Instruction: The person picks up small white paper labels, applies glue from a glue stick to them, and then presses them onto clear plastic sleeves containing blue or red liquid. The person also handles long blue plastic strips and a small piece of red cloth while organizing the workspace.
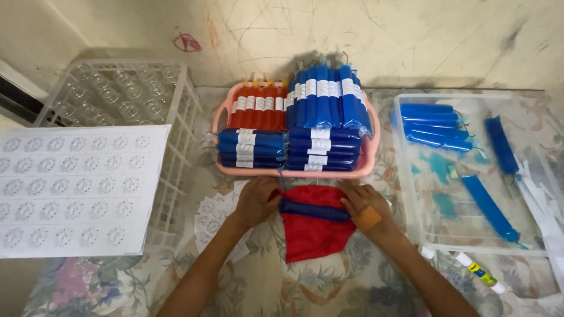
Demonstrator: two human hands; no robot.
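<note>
A blue ice-pop tube [314,210] is lying crosswise on a red cloth [311,232] on the floral tablecloth [264,287], just in front of the pink basket [305,172]. The left hand [257,201] is pressing down on the tube's left end, its fingers curled over that end and over the edge of the cloth. The right hand [363,204] is pinching the tube's right end, fingers closed on it; a tan plaster [369,218] is sitting on the back of this hand. Both forearms are reaching in from the bottom edge of the view.

Under and beside the left hand, loose paper labels [212,218] are lying scattered on the tablecloth. Just beyond the hands, the pink basket is holding stacks of labelled tubes: dark blue ones [252,148] lying flat in front, red ones [257,110] standing behind on the left, and bright blue ones [329,97] standing behind on the right.

To the right, a clear plastic tub [411,194] is holding more blue tubes [432,126], some bundled at the back and some lying singly. Near its front corner, a glue stick [479,272] is lying on the tablecloth.

To the left, a sheet of round stickers [76,188] is resting over a white plastic crate [170,147], with clear glasses [117,94] showing inside the crate behind it.
</note>
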